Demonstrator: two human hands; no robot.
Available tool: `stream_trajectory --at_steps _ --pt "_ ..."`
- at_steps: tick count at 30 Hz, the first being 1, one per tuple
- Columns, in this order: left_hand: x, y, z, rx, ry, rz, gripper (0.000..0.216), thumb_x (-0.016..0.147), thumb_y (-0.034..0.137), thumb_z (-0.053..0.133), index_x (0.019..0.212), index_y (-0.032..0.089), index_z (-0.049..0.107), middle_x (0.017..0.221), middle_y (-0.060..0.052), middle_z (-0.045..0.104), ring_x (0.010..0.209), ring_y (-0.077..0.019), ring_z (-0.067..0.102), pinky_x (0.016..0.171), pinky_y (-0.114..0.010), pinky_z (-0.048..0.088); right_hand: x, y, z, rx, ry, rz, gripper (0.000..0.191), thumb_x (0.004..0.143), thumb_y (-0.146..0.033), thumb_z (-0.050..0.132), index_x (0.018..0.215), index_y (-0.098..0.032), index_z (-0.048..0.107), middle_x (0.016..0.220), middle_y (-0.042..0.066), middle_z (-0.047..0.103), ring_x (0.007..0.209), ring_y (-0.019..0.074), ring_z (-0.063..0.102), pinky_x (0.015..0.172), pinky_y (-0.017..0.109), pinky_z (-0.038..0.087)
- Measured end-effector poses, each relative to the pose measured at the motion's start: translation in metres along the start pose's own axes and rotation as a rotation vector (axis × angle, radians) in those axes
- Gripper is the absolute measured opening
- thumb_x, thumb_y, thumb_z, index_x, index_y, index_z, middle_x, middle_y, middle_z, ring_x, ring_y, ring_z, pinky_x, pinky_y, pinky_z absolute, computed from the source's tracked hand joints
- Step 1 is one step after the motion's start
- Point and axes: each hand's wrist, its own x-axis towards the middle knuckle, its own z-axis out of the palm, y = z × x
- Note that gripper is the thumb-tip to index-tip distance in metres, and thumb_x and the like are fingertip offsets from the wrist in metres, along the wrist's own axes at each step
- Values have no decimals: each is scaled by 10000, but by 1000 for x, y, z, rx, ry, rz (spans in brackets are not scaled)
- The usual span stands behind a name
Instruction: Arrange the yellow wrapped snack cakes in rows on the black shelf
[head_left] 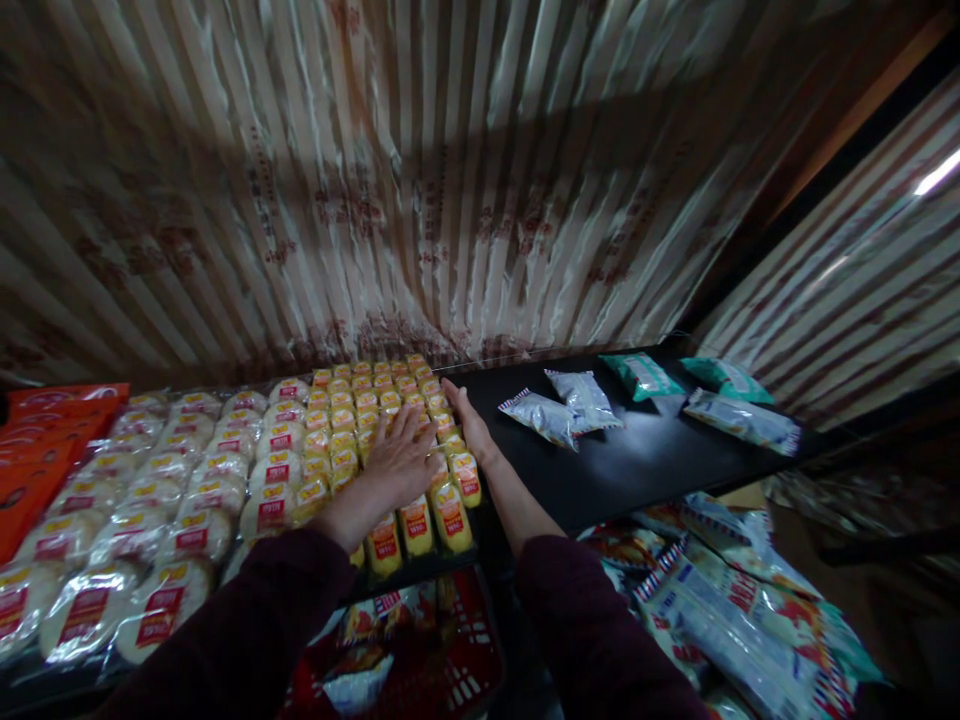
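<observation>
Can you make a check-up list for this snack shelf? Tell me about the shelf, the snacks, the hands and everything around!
Surface: glossy black shelf, dimly lit.
Job's things: small yellow-and-red wrapped snack packs, in tidy rows at the middle.
Clutter: round pale cakes in clear red-labelled wrappers on the left; flat orange packets at the far left; silvery-blue pillow packets and green pillow packets on the right.
Grippers: left hand flat and open on the rows; right hand open, its edge against their right side.
Cables: nothing seen.
Surroundings: striped shiny sheet behind; red plastic basket and striped wrapped packets below.
</observation>
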Motion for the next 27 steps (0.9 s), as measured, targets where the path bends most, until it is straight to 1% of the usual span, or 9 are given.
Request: stream_trajectory --at_steps 4,9,12,15,19,23,25,27 --pt "0 2 -6 -4 15 -16 553 937 435 283 1446 236 366 1578 -79 182 1465 -248 82 1167 -524 48 1 3 -4 -15 16 -16 688 818 -722 423 1345 -287 504 1468 11 441 1392 219 346 1169 402 244" --pt "-3 8 -15 -6 26 -14 547 950 429 244 1459 252 337 1577 -61 200 1465 -246 91 1171 -530 54 -2 1 -13 -74 68 -39 725 804 -756 387 1343 -286 502 1464 36 447 1404 211 322 1178 413 186" --pt "-8 10 -15 5 69 10 535 955 420 242 1457 264 341 1578 -49 202 1466 -252 81 1174 -529 51 -11 -4 -18 -77 75 -76 704 822 -742 372 1343 -286 500 1462 38 450 1398 201 333 1172 409 196" --pt "-20 16 -13 24 119 56 534 951 426 274 1451 258 354 1580 -44 201 1466 -263 68 1177 -529 45 -26 -10 -21 -93 84 -112 673 837 -729 356 1333 -301 508 1456 26 459 1399 195 331 1166 408 205" --pt "-47 31 -7 66 195 202 557 931 456 350 1443 238 368 1576 -60 212 1467 -271 44 1178 -534 24 -48 -14 -21 -99 85 -129 639 847 -711 366 1328 -315 511 1452 13 465 1396 191 336 1171 413 189" --pt "-71 47 8 96 189 326 582 919 488 377 1437 223 380 1571 -88 217 1467 -269 47 1181 -534 33 -69 -13 -21 -104 109 -150 647 846 -710 375 1343 -316 499 1458 15 457 1397 198 334 1168 419 198" --pt "-79 50 17 122 175 345 585 914 476 398 1439 219 379 1572 -91 209 1467 -266 54 1184 -528 45 -79 -11 -20 -121 122 -149 665 839 -718 377 1350 -308 494 1456 24 459 1393 207 341 1166 427 208" --pt "-83 49 25 144 160 328 582 909 454 417 1441 220 377 1574 -86 200 1466 -265 73 1185 -522 67 -87 -8 -18 -129 119 -147 680 834 -720 387 1357 -298 488 1452 33 464 1385 209 355 1166 424 218"
